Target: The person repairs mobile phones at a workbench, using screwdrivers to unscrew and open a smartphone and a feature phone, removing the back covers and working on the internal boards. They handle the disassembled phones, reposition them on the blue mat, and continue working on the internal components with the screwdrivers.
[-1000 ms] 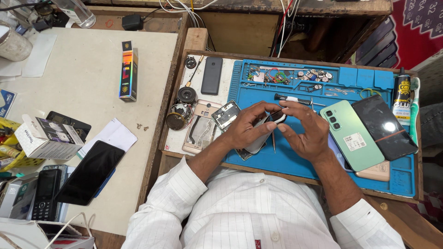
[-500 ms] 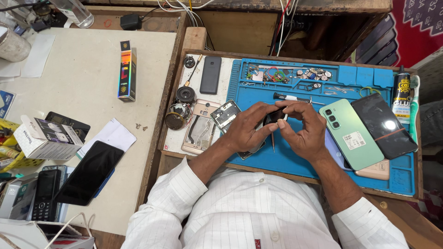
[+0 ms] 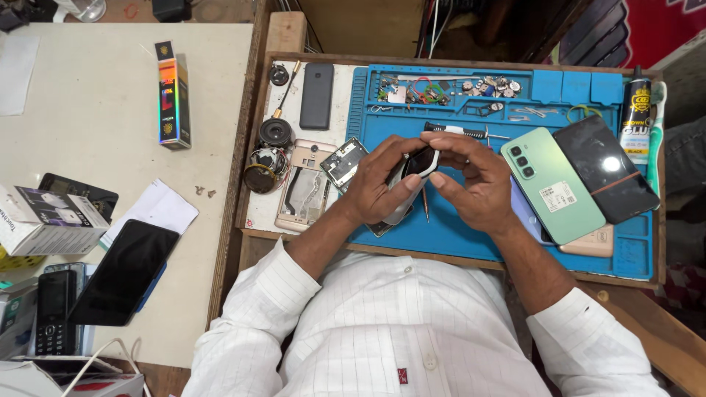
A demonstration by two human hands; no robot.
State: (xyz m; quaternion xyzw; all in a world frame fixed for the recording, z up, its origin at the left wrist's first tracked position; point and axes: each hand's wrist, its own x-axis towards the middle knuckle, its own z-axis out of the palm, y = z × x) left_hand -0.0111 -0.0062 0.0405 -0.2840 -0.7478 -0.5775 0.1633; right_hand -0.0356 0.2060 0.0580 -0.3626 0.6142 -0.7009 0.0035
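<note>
Blue silicone matting [image 3: 471,235] is covering most of the wooden tray [image 3: 254,147] in the centre of the frame, and just above it both hands are working on one small phone [image 3: 413,173] with a dark face and a pale rim. The left hand [image 3: 379,184] is cradling the phone from below and from the left, its fingers curled round the body; the right hand [image 3: 474,180] is closing on the upper end, thumb and forefinger pinching the rim. Neither hand is lying slack.

The phone looks light and stiff, with a smooth casing that could slip, and its dark glass side seems the fragile part; the rim and the long edges look like the safest places to hold it, not the face.

Right of the hands, one pale green phone [image 3: 555,184] is lying back up, overlapping one dark glass panel [image 3: 604,167]. At the right edge one glue tube [image 3: 636,117] is standing by one toothbrush [image 3: 656,132]. Left of the hands are one bare gold phone frame [image 3: 303,192], one small circuit board [image 3: 343,163] and one black handset [image 3: 317,95]. On the table at lower left, one black phone [image 3: 121,272] is lying face up, and two tiny screws [image 3: 204,192] are sitting near a white paper.
</note>
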